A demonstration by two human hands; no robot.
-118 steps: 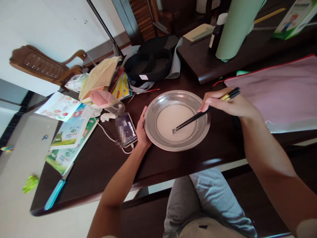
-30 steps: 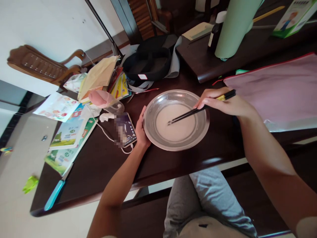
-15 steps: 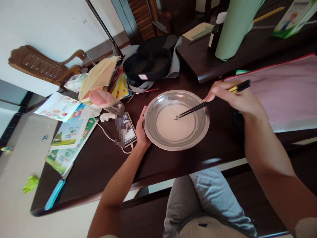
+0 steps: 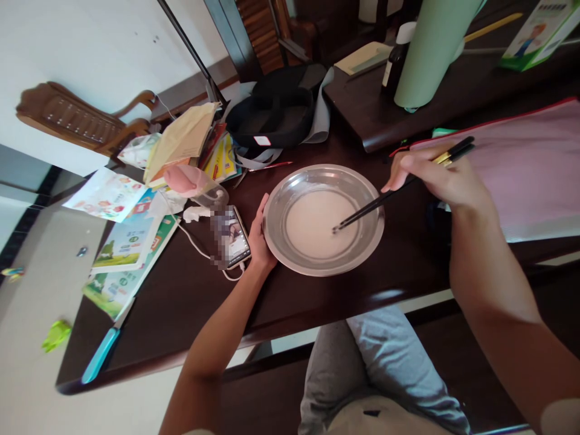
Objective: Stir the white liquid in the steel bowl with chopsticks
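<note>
A round steel bowl (image 4: 369, 251) stands on the dark table, with a pale milky liquid (image 4: 312, 226) in its bottom. My left hand (image 4: 261, 241) grips the bowl's left side; the fingers partly vanish behind and under the rim. In my right hand (image 4: 435, 175) is a pair of black chopsticks (image 4: 376, 206) with gold bands, the fingers closed around their upper part. The chopstick tips dip into the liquid a little right of its middle. Left of my left hand lies a phone (image 4: 236, 237) with its screen lit and a white cable plugged in.
A knife with a turquoise handle (image 4: 100, 356) lies near the table's left corner, by booklets (image 4: 122, 251). Behind the bowl sits a black case (image 4: 272, 118). A green flask (image 4: 428, 60) and dark bottle stand on a raised surface. A pink zip pouch (image 4: 521, 163) lies right.
My right hand has moved right and slightly toward me. The chopstick tips have shifted from the liquid's middle to the right and nearer me. My left hand and the bowl stay put.
</note>
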